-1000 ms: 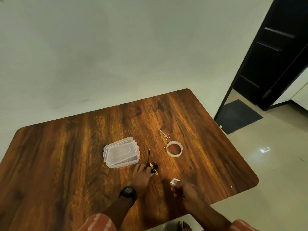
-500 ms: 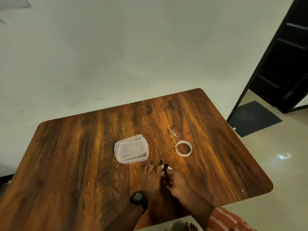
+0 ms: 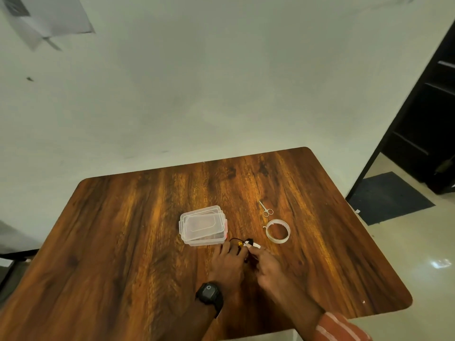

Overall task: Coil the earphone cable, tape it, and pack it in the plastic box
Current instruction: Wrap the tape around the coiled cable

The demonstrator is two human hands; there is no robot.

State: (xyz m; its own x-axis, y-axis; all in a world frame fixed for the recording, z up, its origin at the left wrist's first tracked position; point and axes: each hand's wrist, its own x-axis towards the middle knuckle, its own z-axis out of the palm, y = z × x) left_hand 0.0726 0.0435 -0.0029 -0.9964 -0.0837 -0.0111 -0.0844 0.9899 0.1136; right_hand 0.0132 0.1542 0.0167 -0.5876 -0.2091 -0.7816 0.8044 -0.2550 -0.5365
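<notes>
A small black coiled earphone cable (image 3: 249,242) with yellow bits lies on the wooden table (image 3: 123,242), just in front of the closed clear plastic box (image 3: 203,225). My left hand (image 3: 227,263), with a black watch on the wrist, presses its fingertips on the coil. My right hand (image 3: 267,264) pinches a short white strip of tape (image 3: 254,245) against the coil. A thin black loop of cable sticks out to the left of the coil.
A roll of clear tape (image 3: 277,230) lies to the right of the box, with small scissors (image 3: 266,209) just behind it. The table's right edge drops to a tiled floor with a dark mat (image 3: 391,198) by a dark door.
My right hand has come from the table's near edge up to the coil with the tape strip and now touches it. The camera has tilted upward.
</notes>
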